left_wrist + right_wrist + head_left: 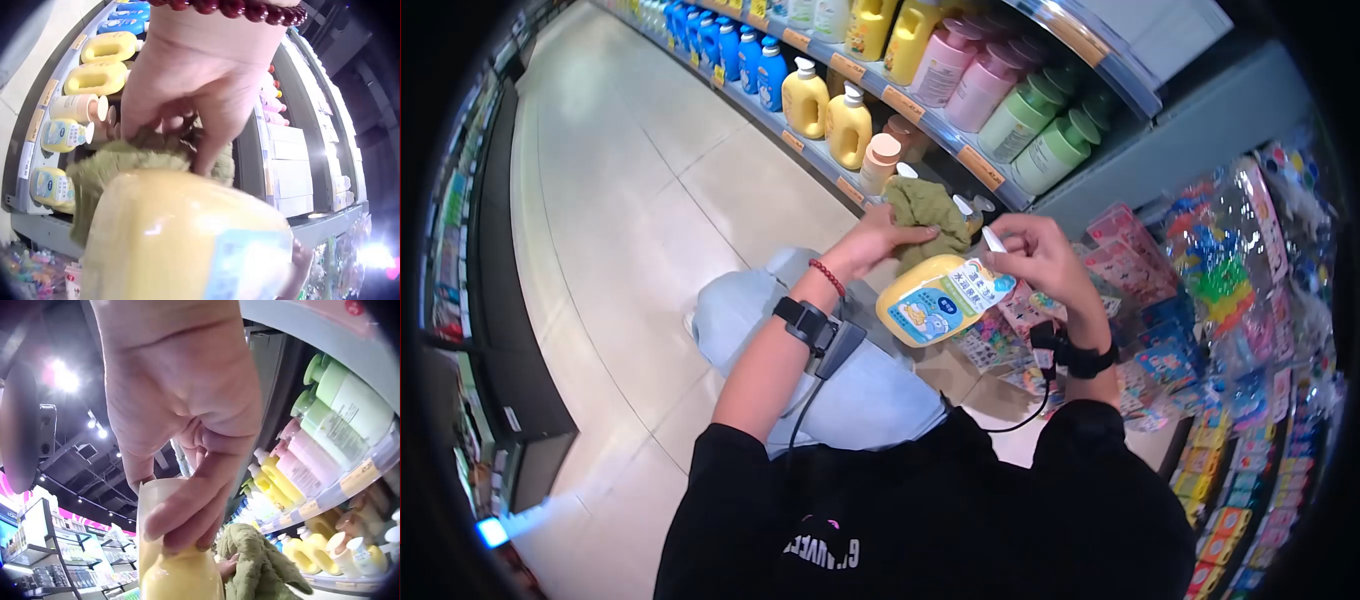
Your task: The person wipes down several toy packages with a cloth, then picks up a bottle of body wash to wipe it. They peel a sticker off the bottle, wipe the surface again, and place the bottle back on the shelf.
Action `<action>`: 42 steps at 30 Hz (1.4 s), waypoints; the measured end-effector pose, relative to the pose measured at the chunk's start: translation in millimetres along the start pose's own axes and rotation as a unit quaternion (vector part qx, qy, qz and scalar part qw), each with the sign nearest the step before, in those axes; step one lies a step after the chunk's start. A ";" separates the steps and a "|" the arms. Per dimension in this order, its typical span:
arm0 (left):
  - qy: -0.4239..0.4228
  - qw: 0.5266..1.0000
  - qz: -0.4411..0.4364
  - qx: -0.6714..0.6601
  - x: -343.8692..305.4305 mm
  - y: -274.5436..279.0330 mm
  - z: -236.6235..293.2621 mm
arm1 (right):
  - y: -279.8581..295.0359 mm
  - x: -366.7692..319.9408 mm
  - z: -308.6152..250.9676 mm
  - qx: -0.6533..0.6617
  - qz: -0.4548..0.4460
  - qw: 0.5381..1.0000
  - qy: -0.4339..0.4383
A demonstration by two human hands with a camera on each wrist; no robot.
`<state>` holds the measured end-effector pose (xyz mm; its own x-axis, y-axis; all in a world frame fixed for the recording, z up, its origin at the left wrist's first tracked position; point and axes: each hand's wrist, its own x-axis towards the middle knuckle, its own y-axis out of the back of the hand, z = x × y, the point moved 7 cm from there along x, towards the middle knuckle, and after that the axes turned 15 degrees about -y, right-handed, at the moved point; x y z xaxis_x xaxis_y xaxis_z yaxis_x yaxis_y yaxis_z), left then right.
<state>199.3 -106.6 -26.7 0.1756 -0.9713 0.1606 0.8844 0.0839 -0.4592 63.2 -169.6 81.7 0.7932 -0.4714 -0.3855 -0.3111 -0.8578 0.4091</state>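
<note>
My right hand (1040, 258) pinches the white top of a yellow pump bottle (920, 290) that has a blue and white label. The bottle is tilted in front of my body. In the left hand (878, 240) I grip a crumpled olive-green cloth (925, 212), just beyond the bottle. The left wrist view shows the fingers pressed into the cloth (137, 156), with the bottle (181, 231) close in front. From the right wrist, the fingers wrap the bottle's neck (175, 550), and the cloth (256, 562) hangs beside it.
Shelves ahead hold yellow handled bottles (805, 100), blue bottles (771, 75), pink pump bottles (948, 62) and green pump bottles (1055, 150). A peach-capped bottle (880, 165) stands near my left hand. Packaged toys (1225, 285) hang at the right. Tiled floor (630, 210) lies to the left.
</note>
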 end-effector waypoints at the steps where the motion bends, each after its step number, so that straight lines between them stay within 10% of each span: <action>1: 0.046 0.996 -0.022 -0.068 -2.5 -12.9 -7.2 | 3.4 3.0 -1.9 0.011 -0.002 1.000 -0.011; 5: 0.126 0.949 -0.068 -0.279 -15.2 -32.0 -10.9 | 7.7 17.2 -11.9 0.032 -0.004 0.999 -0.020; 11: 0.109 0.981 -0.107 -0.122 -18.5 -25.6 -10.0 | 0.7 37.1 -20.6 -0.003 -0.036 0.999 -0.025; 17: 0.071 0.933 -0.067 -0.347 -28.5 16.1 -31.1 | 28.0 62.7 -7.2 0.289 0.013 0.952 0.100; 23: -0.046 0.935 0.024 -0.351 -21.3 29.7 -17.7 | -68.3 59.6 43.2 0.523 -0.084 0.848 -0.025; 30: -0.049 0.954 0.188 -0.226 -15.0 27.9 -9.0 | -88.2 56.2 12.7 0.395 0.039 0.913 0.093; 39: 0.038 0.991 0.130 -0.014 -14.3 17.7 -30.2 | -71.5 54.8 4.0 0.035 0.320 0.930 0.177; 42: 0.064 0.989 0.090 -0.098 -17.9 11.4 -24.2 | -72.0 62.0 11.0 0.088 0.281 0.942 0.163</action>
<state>195.8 -93.7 -56.0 0.2551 -0.9658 -0.0456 0.7412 0.2256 -0.6322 129.0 -139.3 19.3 0.5865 -0.7983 0.1373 -0.7893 -0.5252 0.3182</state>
